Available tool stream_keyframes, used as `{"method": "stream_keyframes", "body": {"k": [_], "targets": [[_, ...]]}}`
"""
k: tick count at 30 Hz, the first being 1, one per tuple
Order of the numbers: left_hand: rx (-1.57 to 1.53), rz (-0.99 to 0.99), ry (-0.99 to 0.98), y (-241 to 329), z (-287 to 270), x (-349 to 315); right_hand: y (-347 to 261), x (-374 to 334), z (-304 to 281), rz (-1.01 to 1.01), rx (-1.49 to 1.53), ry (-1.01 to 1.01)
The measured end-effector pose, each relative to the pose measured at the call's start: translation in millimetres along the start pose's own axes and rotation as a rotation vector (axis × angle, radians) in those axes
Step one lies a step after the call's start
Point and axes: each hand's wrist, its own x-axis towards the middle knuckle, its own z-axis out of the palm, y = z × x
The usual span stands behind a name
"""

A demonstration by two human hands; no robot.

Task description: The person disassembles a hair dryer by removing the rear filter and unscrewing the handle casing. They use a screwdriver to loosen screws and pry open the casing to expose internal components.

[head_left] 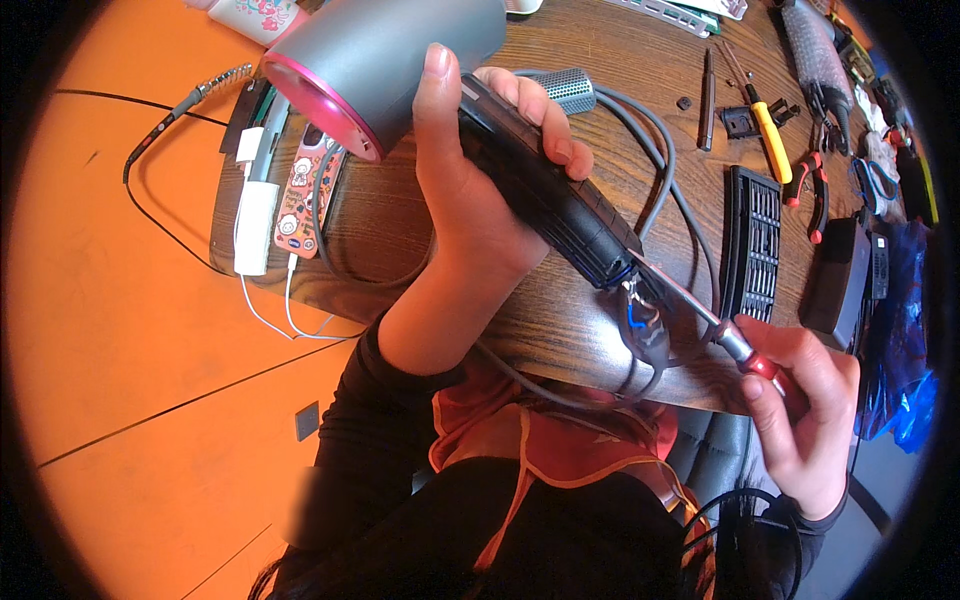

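My left hand (470, 190) is wrapped round the black inner handle of a hair dryer (400, 60), whose grey barrel with a pink rim points up and left. Blue and bare-ended wires (635, 312) show at the handle's lower end, where the grey cord comes out. A screwdriver (735, 345) with a red and silver handle is gripped in my right hand (805, 410). Its shaft reaches up-left to the handle's open end; whether the tip touches a screw is too small to tell. A perforated grey sleeve (567, 92) lies behind the handle with the cord by it.
On the wooden table's right stand a black bit case (752, 240), a yellow-handled screwdriver (770, 140) and red-black pliers (812, 190). A patterned phone (303, 200) with a white cable lies left. A soldering iron (165, 125) juts over the left edge. A blue plastic bag (900, 330) is far right.
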Motion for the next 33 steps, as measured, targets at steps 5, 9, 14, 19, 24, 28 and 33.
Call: {"method": "stream_keyframes", "body": {"k": [5,9,14,19,24,28,33], "targets": [[0.089,0.07,0.046,-1.9,1.1,-1.1,0.3,7.6,-1.7,0.071,-0.014,-0.073],[0.065,-0.04,0.101,-3.6,0.3,0.8,17.8,17.3,2.8,-0.022,0.267,-0.07],[0.033,-0.082,0.126,-1.6,-2.5,2.9,21.9,16.1,6.1,0.051,0.571,-0.105],[0.035,-0.037,0.129,-4.6,-1.6,0.9,20.7,19.1,1.2,-0.028,0.024,-0.127],[-0.022,-0.067,0.092,-5.2,-2.8,6.7,35.4,24.6,7.8,-0.233,-0.365,0.12],[-0.045,-0.124,0.054,-9.4,-4.7,7.4,45.5,24.6,7.7,-0.405,-0.374,0.183],[0.175,-0.087,0.013,-9.0,-4.9,5.3,46.2,24.3,11.1,-0.281,-0.181,0.042]]}}
